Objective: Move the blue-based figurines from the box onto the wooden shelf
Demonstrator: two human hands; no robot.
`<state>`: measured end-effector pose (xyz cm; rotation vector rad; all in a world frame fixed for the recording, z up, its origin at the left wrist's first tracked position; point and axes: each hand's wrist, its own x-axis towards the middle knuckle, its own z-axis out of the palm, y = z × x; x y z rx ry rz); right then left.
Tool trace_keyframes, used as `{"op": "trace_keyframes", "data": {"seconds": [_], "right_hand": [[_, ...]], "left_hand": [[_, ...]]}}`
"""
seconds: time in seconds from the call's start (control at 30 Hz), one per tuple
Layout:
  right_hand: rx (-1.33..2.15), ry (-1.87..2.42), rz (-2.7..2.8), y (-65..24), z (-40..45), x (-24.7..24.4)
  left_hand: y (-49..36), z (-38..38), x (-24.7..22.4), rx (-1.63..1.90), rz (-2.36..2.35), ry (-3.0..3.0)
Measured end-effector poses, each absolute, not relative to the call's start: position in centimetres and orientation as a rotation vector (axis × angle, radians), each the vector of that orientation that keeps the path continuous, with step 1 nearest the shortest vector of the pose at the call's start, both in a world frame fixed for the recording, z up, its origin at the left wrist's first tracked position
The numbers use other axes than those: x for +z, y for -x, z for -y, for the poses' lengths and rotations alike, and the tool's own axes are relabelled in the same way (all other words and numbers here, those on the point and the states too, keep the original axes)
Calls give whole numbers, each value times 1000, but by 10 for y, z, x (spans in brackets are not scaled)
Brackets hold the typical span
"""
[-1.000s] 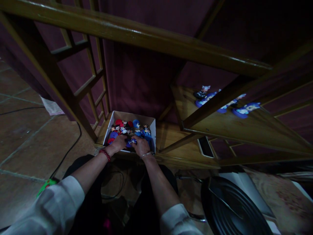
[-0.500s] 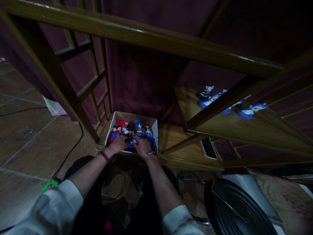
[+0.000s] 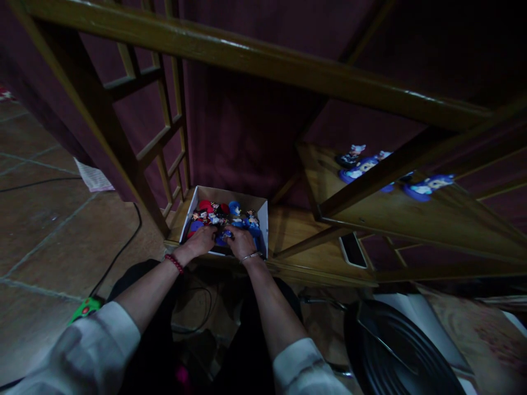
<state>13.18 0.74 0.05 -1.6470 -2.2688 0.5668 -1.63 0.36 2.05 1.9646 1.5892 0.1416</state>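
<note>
Both my hands reach into a shallow white box (image 3: 265, 219) on the low wooden shelf. Between their fingertips, near the box's front wall, is a small blue figurine (image 3: 224, 236). My right hand (image 3: 242, 243) has its fingers closed on the figurine's right side. My left hand (image 3: 201, 241), fingers curled and closed, is at its left edge; part of its grip is hidden. Around them lie several more toy figurines: red-based ones (image 3: 206, 206) on the left and blue ones (image 3: 234, 208) toward the right.
Several figurines (image 3: 428, 186) lie on the raised wooden shelf (image 3: 382, 216) at right. A phone (image 3: 353, 250) rests below it. A wooden rail (image 3: 247, 49) crosses above my hands. At lower right is a black round stool (image 3: 395, 345), and a green object (image 3: 85, 310) lies on the floor.
The view has shifted slightly, moving the box and shelf a little to the right in the picture. Both hands stay at the same blue figurine, with only slight finger movement.
</note>
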Motion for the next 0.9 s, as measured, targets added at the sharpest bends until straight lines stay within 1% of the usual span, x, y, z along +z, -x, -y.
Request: {"op": "trace_keyframes", "data": {"seconds": [0.3,0.63,0.9], "right_hand": [[566,1579,2300,-130,-9,-3],[471,1696,2350,-131,-9,3],[476,1667,2369,-129,-11,5]], "left_hand": [[14,-5,21,96,-1617,-2022],[14,-8,17,124,-1583,-2062],[13,-8,16,112,-1546,-2073]]}}
